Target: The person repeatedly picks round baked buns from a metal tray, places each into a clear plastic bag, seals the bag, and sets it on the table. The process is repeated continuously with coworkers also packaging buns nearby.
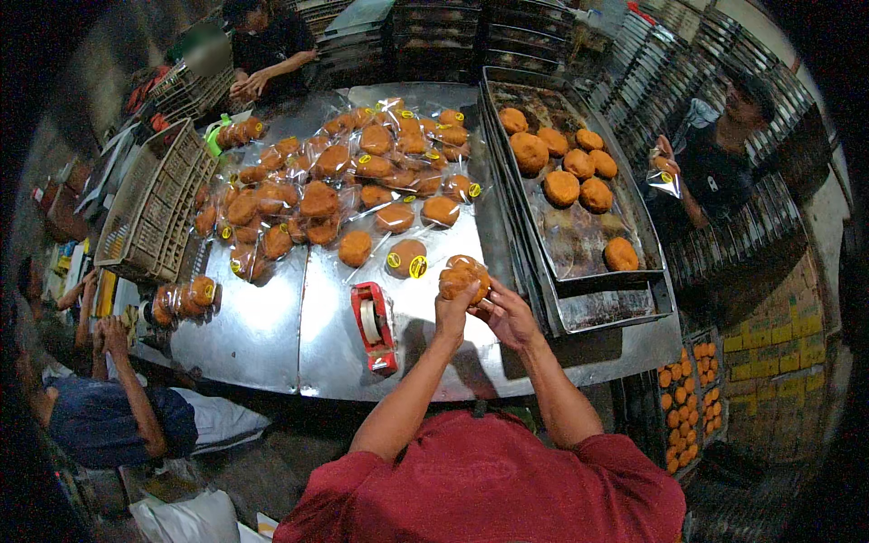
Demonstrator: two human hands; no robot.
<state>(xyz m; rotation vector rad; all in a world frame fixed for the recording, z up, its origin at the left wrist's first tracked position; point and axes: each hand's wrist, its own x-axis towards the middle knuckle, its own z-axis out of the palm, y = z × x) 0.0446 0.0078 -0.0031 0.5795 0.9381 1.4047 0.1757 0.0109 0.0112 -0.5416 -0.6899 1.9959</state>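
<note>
Over the front of the metal table, my left hand (456,313) grips a round, orange-brown bun (465,277) with a glossy surface like clear film. My right hand (510,317) is at the bun's lower right side, fingers bent; whether they pinch the wrapping is too small to see. A red tape dispenser (373,329) with a pale roll stands left of my hands. Just beyond them lies a bun with yellow stickers (407,259). A large pile of bagged buns (333,163) covers the middle of the table (265,339).
Stacked baking trays (611,275) at right hold several unwrapped buns (562,188). A plastic crate (159,203) and a bagged row of buns (185,301) sit at left. Co-workers are at the far left (271,54), near left (115,414) and right, one holding a bagged bun (662,163).
</note>
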